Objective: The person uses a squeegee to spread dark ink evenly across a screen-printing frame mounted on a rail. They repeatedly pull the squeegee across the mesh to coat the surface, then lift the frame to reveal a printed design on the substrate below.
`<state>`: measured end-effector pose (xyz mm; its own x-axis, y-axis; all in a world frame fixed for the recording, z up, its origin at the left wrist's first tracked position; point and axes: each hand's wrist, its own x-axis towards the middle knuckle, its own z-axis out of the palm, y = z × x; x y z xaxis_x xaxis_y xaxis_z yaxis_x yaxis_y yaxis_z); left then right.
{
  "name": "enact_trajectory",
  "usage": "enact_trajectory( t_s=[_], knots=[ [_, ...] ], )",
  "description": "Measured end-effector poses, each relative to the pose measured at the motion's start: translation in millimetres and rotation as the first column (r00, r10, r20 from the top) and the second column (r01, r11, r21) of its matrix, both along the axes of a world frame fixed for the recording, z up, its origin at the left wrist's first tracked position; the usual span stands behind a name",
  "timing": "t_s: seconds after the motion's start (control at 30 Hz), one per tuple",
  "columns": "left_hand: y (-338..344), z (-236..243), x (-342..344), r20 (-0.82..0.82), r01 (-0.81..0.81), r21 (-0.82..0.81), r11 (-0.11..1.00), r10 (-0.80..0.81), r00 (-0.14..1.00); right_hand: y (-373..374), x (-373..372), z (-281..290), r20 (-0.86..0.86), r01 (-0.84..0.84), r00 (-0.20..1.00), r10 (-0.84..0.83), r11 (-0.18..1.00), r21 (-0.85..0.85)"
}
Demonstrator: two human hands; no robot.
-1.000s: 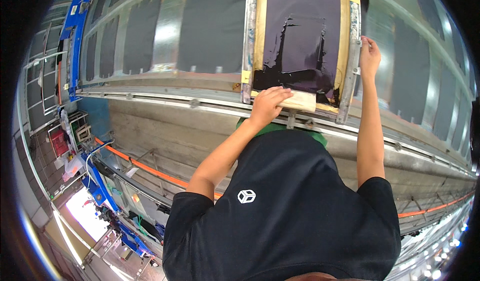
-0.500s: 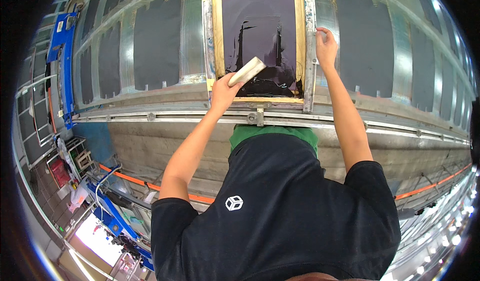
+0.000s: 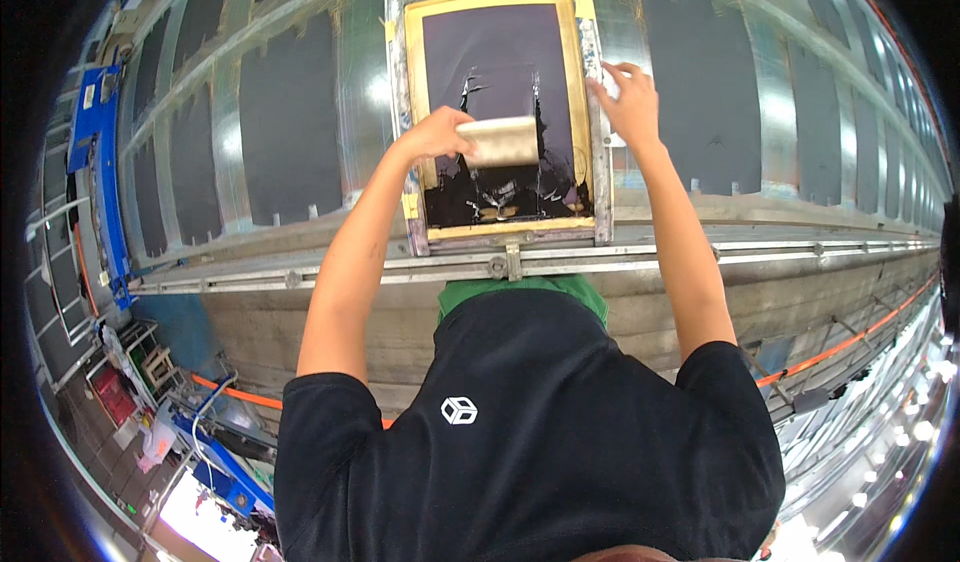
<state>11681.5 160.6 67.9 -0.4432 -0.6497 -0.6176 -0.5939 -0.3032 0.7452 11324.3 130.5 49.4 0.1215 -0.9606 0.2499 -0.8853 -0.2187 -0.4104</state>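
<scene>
In front of me a rectangular printing screen [image 3: 490, 232] lies on the long table, with yellow tape around its dark mesh. Wet black ink [image 3: 470, 194] is pooled toward the mesh's near end, and streaks run up both sides of a smoother patch. My left hand [image 3: 435, 135] grips one end of a pale, flat squeegee [image 3: 505, 142]. The squeegee is held nearly level across the inked part, blurred by motion; whether it touches the mesh I cannot tell. At the screen's right rail is my right hand [image 3: 630, 105], its fingers apart and their tips at the rail's outer edge.
Dark grey panels [image 3: 290, 122] lie in rows on the table [image 3: 625, 22] on both sides of the screen. A metal rail [image 3: 400, 274] runs along the near edge, against my body. A blue metal frame [image 3: 97, 122] stands at the far left.
My left hand has turned the squeegee from a slant to nearly level. The fingers of my right hand have spread at the screen's edge. The whole view has shifted slightly.
</scene>
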Motion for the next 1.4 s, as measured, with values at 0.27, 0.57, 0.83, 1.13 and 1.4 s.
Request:
enact_trajectory(
  t_s=[0.27,0.57,0.83,1.13,1.4],
  knots=[
    [-2.6,-11.7,-36.0,0.051,-0.124,-0.796,0.593,0.269,0.962,-0.7,76.8,27.1,-0.133,-0.357,0.904,0.407,0.888,0.290],
    [134.7,-31.1,-45.9,0.082,-0.068,-0.826,0.559,0.239,0.967,149.8,64.8,12.0,0.089,-0.378,0.926,0.367,0.900,0.217],
    [18.8,-12.0,-35.7,0.044,-0.143,-0.831,0.538,0.320,0.946,30.4,79.7,17.8,-0.024,-0.323,0.946,0.323,0.946,0.015],
    [49.5,-21.4,-36.8,0.137,-0.069,-0.783,0.618,0.280,0.950,77.5,76.6,1.1,0.091,-0.284,0.958,0.273,0.949,0.136],
    [123.5,-27.8,-37.2,0.061,-0.084,-0.802,0.591,0.221,0.973,140.7,70.1,14.9,0.081,-0.332,0.943,0.323,0.932,0.146]
  ],
)
